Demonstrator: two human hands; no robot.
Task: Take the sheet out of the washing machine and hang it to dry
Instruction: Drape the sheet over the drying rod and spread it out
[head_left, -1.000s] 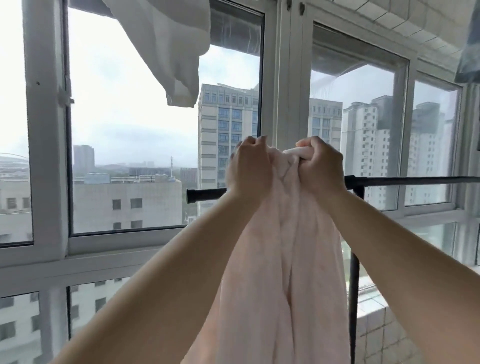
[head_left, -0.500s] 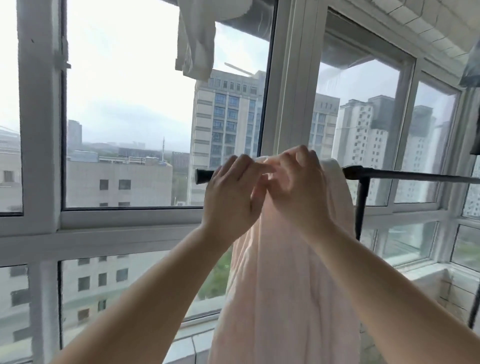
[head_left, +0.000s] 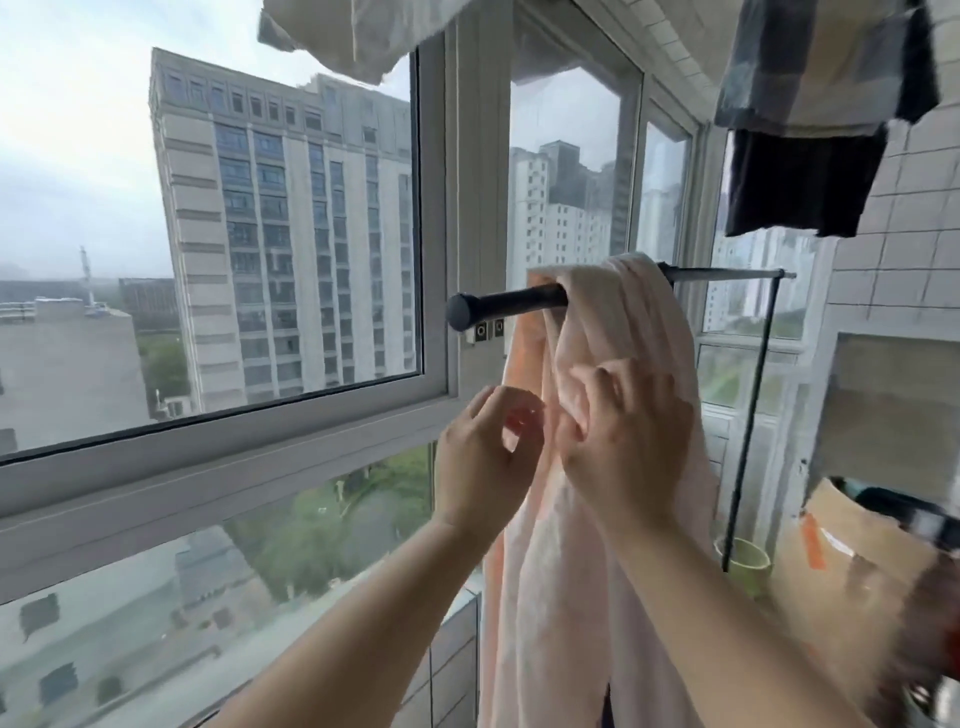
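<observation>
1. Whereas a second ago both hands were clenched on the bunched cloth on top of the bar, they have now dropped below it. The left hand (head_left: 485, 462) hangs loosely curled beside the sheet's left edge, thumb and forefinger close together; whether they pinch that edge I cannot tell, since motion blur hides the contact.
2. The right hand (head_left: 621, 447) lies against the front of the sheet with its fingers spread and slightly bent, seemingly working into a fold; no firm grip shows.
3. The pink sheet (head_left: 613, 322) is draped over the black rail (head_left: 511, 302), near its capped end, and hangs down in a narrow, gathered column on the near side.
4. So the sheet's weight now rests on the rail and not in the hands. I judge the hanging proper done, with spreading left to do: bunched as it is, it would dry slowly.
5. Beyond, other laundry (head_left: 810, 114) hangs overhead by the window (head_left: 431, 384).
</observation>
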